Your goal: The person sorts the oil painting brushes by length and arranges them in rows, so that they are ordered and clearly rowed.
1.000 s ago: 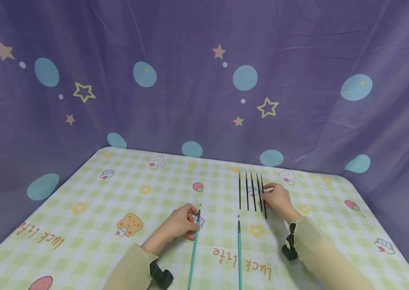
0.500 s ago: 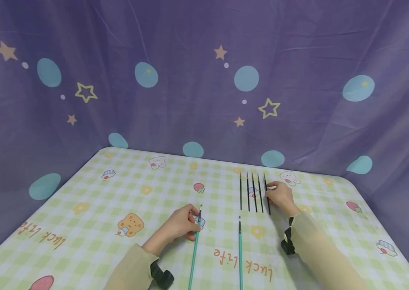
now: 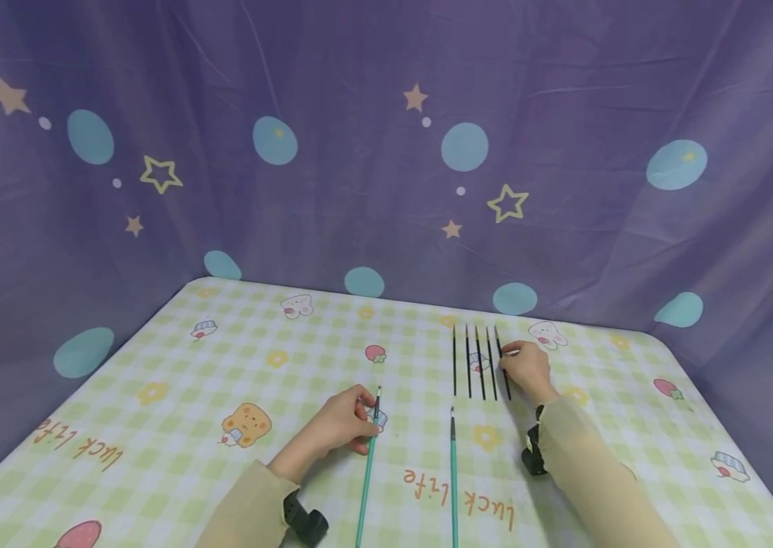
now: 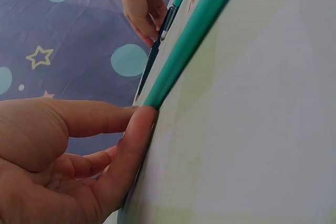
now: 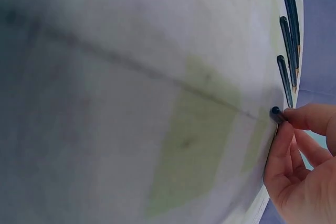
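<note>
In the head view my left hand (image 3: 341,420) pinches a teal-handled paintbrush (image 3: 366,487) just below its dark ferrule. The left wrist view shows thumb and forefinger meeting on its teal handle (image 4: 194,40). To the right lies a second teal paintbrush (image 3: 454,472), bristles pointing away from me. Farther back, several thin black paintbrushes (image 3: 481,377) lie side by side in a row. My right hand (image 3: 527,369) pinches the rightmost black paintbrush (image 3: 507,388), which slants slightly against its neighbours. Its rounded handle end (image 5: 275,111) pokes out between thumb and finger in the right wrist view.
A green-and-white checked tablecloth (image 3: 188,457) with printed cartoons covers the table. Behind the table hangs a purple curtain (image 3: 359,190) with stars and blue ovals. Dark wrist cameras (image 3: 307,525) are strapped on both arms.
The right hand has shifted the outermost black paintbrush to the right and slightly away, opening a gap beside its neighbour. My left hand and the teal paintbrushes have stayed put.
</note>
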`<state>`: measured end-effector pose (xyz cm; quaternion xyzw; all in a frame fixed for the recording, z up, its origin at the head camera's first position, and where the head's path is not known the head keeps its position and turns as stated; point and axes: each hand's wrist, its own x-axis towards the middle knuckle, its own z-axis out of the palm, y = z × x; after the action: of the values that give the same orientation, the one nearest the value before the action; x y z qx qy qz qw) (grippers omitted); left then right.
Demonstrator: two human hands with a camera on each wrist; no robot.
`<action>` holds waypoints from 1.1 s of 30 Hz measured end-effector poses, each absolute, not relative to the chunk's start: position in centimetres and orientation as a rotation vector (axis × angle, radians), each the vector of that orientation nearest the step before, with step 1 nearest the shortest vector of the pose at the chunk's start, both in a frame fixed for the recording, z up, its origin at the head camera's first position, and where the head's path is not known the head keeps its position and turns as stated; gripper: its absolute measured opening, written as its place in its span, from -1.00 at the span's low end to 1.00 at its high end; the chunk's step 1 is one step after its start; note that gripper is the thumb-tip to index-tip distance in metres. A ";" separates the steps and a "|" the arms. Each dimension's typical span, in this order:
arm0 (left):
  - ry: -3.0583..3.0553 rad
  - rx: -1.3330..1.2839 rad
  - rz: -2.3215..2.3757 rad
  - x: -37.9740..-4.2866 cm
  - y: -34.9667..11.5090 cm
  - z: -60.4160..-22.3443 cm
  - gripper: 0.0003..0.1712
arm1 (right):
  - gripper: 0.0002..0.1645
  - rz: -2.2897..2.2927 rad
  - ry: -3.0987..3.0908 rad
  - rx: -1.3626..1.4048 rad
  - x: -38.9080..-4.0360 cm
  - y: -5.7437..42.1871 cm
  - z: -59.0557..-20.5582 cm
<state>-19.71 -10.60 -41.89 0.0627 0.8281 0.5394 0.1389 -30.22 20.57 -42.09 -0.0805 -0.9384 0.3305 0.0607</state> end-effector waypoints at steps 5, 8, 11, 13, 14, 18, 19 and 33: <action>2.417 0.181 1.543 -19.6 -10.5 -41.9 -0.59 | -0.63 0.997 -2.862 -0.275 -30.2 20.4 -42.1; 2.454 0.182 1.516 -19.6 -10.3 -41.9 -0.59 | -0.64 0.994 -2.873 -0.292 -30.1 20.2 -42.1; 2.497 0.182 1.481 -19.4 -10.1 -41.9 -0.59 | -0.65 0.988 -2.878 -0.290 -30.2 20.2 -42.1; 2.521 0.180 1.463 -19.3 -9.9 -41.7 -0.59 | -0.65 0.978 -2.883 -0.290 -30.2 20.2 -42.0; 2.533 0.178 1.454 -19.3 -9.8 -41.7 -0.59 | -0.65 0.974 -2.886 -0.288 -30.2 20.3 -42.0; 2.586 0.178 1.413 -19.2 -9.5 -41.5 -0.58 | -0.65 0.967 -2.895 -0.288 -30.2 20.3 -42.0; 2.601 0.179 1.399 -19.2 -9.4 -41.5 -0.57 | -0.65 0.966 -2.897 -0.291 -30.2 20.4 -42.0; 2.765 0.211 1.193 -19.2 -8.3 -41.2 -0.61 | -0.65 0.964 -2.907 -0.308 -30.2 20.3 -41.8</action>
<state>-19.21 -8.34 -41.23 0.0699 0.9142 0.3945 0.0611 -30.16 20.26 -41.76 -0.1000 -0.9439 0.3131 0.0317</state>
